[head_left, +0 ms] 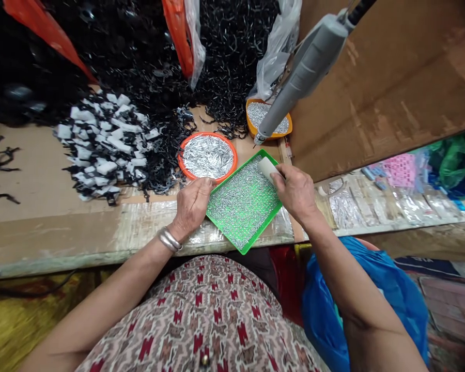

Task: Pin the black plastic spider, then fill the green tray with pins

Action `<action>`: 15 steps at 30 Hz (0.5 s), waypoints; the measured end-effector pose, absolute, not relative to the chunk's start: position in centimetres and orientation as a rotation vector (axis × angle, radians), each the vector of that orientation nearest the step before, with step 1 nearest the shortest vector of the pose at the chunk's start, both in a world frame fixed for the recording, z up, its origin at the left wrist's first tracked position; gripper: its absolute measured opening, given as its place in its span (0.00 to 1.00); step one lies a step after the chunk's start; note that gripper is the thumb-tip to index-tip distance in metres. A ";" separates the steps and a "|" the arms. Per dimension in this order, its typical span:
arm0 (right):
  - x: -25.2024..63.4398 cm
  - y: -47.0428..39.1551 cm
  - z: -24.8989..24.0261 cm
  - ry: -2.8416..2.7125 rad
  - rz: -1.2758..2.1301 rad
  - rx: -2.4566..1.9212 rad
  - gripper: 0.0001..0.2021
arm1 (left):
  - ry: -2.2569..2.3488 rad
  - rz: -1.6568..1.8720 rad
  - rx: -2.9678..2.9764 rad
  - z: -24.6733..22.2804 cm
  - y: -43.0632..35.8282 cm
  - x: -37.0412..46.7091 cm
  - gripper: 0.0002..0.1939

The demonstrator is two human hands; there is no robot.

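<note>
A green tray point(243, 251) full of small silvery metal pieces lies tilted at the front edge of the worktable. My left hand point(194, 204) is closed on the tray's left corner, with the thumb on top. In my right hand point(296, 191) is a whitish flat piece point(267, 168), pinched between thumb and fingers over the upper right part of the tray. Behind the tray's left side stands an orange-red round dish point(181, 160) of long silvery pins. An orange bowl point(251, 127) with small metal pieces sits behind the tray's far corner.
A grey electric screwdriver point(302, 72) hangs above the orange bowl. Black parts with white pieces point(108, 144) are heaped at the left, before a large dark pile point(132, 46). A cardboard panel point(372, 93) rises at the right. A blue bag point(321, 299) is below the table.
</note>
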State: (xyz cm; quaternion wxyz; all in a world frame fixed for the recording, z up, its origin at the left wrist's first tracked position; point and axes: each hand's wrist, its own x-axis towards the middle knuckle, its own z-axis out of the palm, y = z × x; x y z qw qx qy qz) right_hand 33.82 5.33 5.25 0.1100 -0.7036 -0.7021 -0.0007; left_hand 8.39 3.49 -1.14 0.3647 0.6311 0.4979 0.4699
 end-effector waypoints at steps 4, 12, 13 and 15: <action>32.0 5.9 4.5 -2.226 -0.026 -1.965 0.12 | 1.266 1.214 1.585 -0.8 3.4 8.4 0.21; 27.0 1.0 5.5 -2.420 0.315 -1.586 0.14 | 1.264 1.232 1.568 -0.6 3.4 8.3 0.20; 26.3 0.5 5.7 -2.367 0.424 -1.558 0.13 | 1.266 1.232 1.565 -0.6 3.4 8.3 0.20; 25.0 -0.3 5.9 -2.232 0.647 -1.560 0.10 | 1.276 1.227 1.534 -0.7 3.3 8.3 0.21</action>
